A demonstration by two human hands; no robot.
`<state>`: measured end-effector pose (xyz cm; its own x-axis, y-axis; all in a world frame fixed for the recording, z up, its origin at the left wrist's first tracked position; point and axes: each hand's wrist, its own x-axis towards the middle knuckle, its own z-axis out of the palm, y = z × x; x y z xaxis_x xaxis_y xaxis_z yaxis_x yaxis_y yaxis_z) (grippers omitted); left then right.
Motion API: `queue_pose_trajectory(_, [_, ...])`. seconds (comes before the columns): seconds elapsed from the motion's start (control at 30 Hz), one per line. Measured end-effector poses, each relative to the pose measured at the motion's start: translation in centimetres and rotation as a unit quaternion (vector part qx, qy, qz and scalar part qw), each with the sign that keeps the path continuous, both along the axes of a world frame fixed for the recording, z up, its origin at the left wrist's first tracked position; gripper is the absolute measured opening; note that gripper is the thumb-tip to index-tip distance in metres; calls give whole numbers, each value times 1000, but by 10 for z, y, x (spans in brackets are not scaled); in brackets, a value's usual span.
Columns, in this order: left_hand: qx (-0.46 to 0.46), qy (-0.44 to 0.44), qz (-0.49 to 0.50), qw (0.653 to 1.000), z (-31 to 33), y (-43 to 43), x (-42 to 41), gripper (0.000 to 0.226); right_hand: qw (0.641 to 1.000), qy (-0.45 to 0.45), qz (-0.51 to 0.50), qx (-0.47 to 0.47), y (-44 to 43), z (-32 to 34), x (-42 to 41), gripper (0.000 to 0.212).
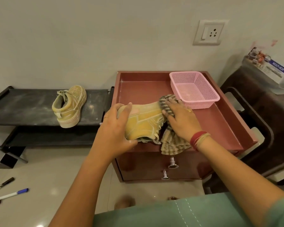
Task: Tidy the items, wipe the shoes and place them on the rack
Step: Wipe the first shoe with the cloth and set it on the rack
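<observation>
Sneaker [144, 123], tan, on the maroon cabinet surface [216, 125]: clamping its heel end in the curled left grip [115, 128]; pressing a striped cloth [172, 143] onto its toe with the right grip [180, 118], fingers flat.

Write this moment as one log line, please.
step: wiping shoe | left hand: grips shoe | right hand: presses striped cloth on shoe | place: cabinet top | other shoe: on rack

Rack [31, 108]: black, dusty; 1 yellow shoe [70, 106] upright on top shelf.
Cabinet top [143, 89]: red-brown, rimmed; pink basket [193, 90] back-right; 2nd shoe [144, 122] on its side at front; striped cloth [172, 143] hanging over front edge.
Floor [56, 169]: 3 pens [11, 194] at left; rack & cabinet stand on it.
</observation>
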<state>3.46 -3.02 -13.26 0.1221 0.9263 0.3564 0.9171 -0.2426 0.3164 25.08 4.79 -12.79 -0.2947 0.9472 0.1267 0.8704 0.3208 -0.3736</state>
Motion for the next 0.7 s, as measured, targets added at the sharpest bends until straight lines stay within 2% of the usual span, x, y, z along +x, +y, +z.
queue_pose_trajectory(0.03, [3, 6, -3, 1000, 0, 0, 1, 103, 1000, 17, 12, -5, -3, 0, -3, 53])
queue_pose_trajectory(0.1, [4, 10, -5, 1000, -1, 0, 0, 103, 993, 59, 103, -14, -16, -1, -15, 52])
queue_pose_trajectory(0.17, [4, 8, -2, 1000, -1, -1, -1, 104, 988, 51, 144, -8, -21, -1, -22, 52])
queue_pose_trajectory(0.27, [4, 12, 8, 1000, 0, -3, 1, 103, 997, 12, 78, 26, -12, 3, -23, 50])
queue_pose_trajectory(0.4, [3, 29, 6, 1000, -1, -3, -1, 104, 987, 78, 144, -12, -29, -2, -29, 52])
queue_pose_trajectory(0.53, [7, 39, 10, 999, 2, -2, 2, 105, 998, -12, 54, 29, -10, 0, -12, 50])
queue_pose_trajectory(0.57, [6, 41, 10, 999, 2, -1, 3, 105, 998, 0, 55, 23, -11, 0, -14, 50])
queue_pose_trajectory(0.67, [0, 38, 9, 999, 1, -2, 1, 104, 982, 106, 150, -31, -29, -2, -24, 50])
queue_pose_trajectory(0.7, [1, 36, 9, 999, 0, -2, 0, 105, 982, 95, 158, -25, -30, -3, -23, 51])
